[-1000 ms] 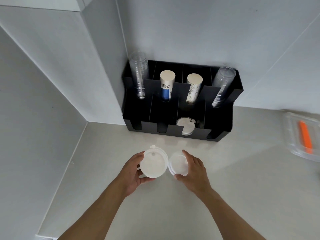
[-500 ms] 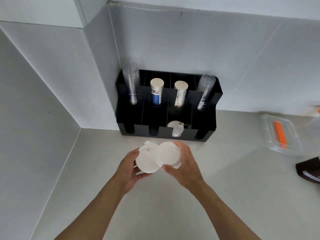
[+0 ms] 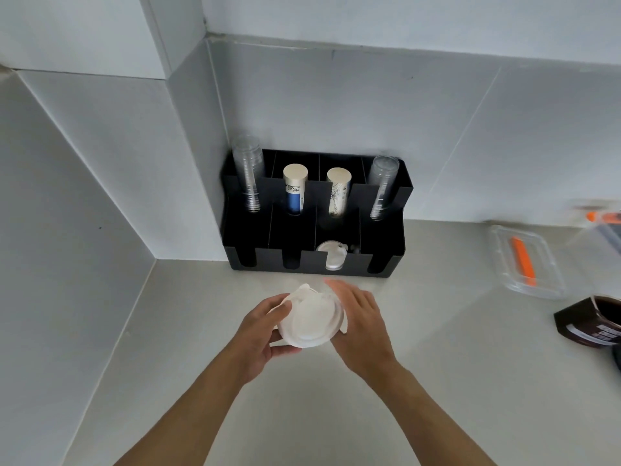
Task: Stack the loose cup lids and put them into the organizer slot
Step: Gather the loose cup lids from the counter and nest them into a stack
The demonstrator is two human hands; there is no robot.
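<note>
Broadly, a pale counter (image 3: 437,381) was seen running into a tiled corner, and a black organizer (image 3: 383,237) was set against the wall, well beyond the fingertips. Its back slots were filled with upright cup stacks; in its front row, a few white lids (image 3: 332,258) were already lodged on edge in the third slot from the left, straight ahead of the fingers and slightly to their right. To the far right of the hands, a clear tray (image 3: 527,264) and a dark jar (image 3: 594,326) were left on the counter.

Closer in, the loose lids (image 3: 311,319) were held as one stack above the counter, between the two hands. The left hand (image 3: 258,334) was closed around the stack's left rim, thumb on top and fingers underneath. The right hand (image 3: 359,322) was laid against the right rim with fingers mostly extended and blurred, so whether anything was actually gripped by it could not be told.

Judged from this, the stacking step was nearly finished. The stack's flat faces were turned upward, so a tilt onto edge would be needed to match the slot; the right hand was placed nearer that slot.
</note>
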